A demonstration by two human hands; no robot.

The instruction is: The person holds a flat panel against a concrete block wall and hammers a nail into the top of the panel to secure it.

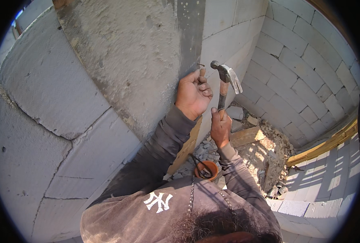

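My right hand (pixel 221 128) is wrapped round the handle of a claw hammer (pixel 227 75). The hammer stands upright, its striking face toward the wall and its claw pointing right. Just left of the hammer head, a thin nail (pixel 201 65) juts out at the dark grey strip (pixel 191 36) on the wall. My left hand (pixel 194 95) is raised against this strip with its fingers curled and pinched together. Its fingertips are right below the nail; whether they touch it, or hold anything else, is hidden.
Light block walls (pixel 293 60) enclose the corner, with a rough plastered band (pixel 127 52) to the left. Below are an orange bucket (pixel 206 170) with a dark tool in it, rubble (pixel 275 150), a board (pixel 247 137) and a wooden beam (pixel 325 141) at right.
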